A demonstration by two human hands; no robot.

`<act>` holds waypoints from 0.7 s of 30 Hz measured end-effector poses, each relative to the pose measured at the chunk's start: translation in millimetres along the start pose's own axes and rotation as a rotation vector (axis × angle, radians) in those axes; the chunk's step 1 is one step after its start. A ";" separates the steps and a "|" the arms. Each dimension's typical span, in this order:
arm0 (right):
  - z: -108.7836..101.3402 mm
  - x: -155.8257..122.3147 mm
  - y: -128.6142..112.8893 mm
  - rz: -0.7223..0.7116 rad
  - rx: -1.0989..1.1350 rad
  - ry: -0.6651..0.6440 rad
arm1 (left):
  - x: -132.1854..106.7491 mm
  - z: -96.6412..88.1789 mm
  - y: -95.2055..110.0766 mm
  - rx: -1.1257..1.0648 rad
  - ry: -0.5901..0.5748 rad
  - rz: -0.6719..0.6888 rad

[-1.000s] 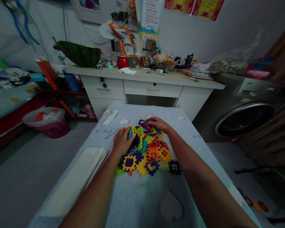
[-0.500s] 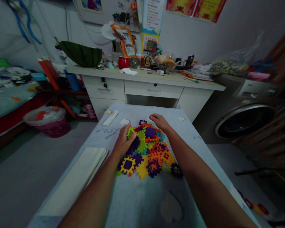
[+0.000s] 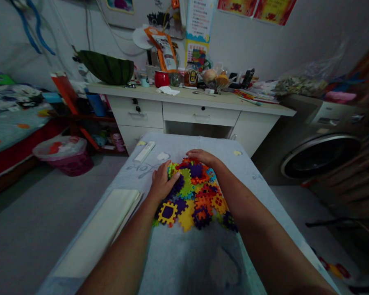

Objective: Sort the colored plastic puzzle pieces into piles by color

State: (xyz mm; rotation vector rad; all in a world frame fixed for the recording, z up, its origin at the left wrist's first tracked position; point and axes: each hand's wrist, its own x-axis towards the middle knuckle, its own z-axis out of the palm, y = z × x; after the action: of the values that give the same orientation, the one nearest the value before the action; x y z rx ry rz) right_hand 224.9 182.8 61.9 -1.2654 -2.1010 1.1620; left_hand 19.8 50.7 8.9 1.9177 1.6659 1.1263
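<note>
A pile (image 3: 192, 192) of toothed plastic pieces, in purple, lime, yellow, orange, red and blue, lies in the middle of the cloth-covered table (image 3: 178, 258), between our two forearms. Pieces overlap at odd angles; a lime piece (image 3: 187, 182) tilts up near our left thumb.

Our left hand (image 3: 161, 182) curves around the pile's left side, thumb laid over a purple piece, fingers along the outer edge. Our right hand (image 3: 204, 157) bends across the far right edge, fingers together and pointing left. Neither is clenched; with palms and undersides hidden, we cannot tell whether either grips a piece.

We judge the step in hand to be gathering the pieces into a tighter heap. The next move seems to call for low, even pressure from both sides, so the upper pieces do not slide off.

Compared with half a second ago, our right hand has come inward and left, over the heap's far edge. A purple piece seen apart there no longer shows; we cannot tell whether it was drawn in or is covered. Our left hand is in much the same place.

Farther out, a white bar (image 3: 145, 152) lies toward the table's far left, and beyond stands a desk (image 3: 184, 110).
</note>
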 end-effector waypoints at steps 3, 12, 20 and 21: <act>-8.8 -23.8 0.2 0.008 0.218 0.012 | -0.3 -0.6 0.2 -0.075 -0.024 0.040; -25.0 -81.8 21.3 0.020 0.165 0.374 | 1.1 1.5 -5.0 -0.151 -0.046 0.086; -40.1 -102.7 49.7 0.259 -0.177 0.325 | 1.7 2.3 -3.9 -0.085 0.040 0.023; -39.9 -103.7 48.6 0.267 -0.170 0.296 | 1.9 2.3 -4.6 -0.105 0.049 0.000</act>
State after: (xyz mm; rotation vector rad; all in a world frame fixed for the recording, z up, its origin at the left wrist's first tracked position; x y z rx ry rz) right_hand 329.2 121.8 50.3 -1.7239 -1.8837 0.8443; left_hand 18.5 54.0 4.7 1.8391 1.5983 1.2443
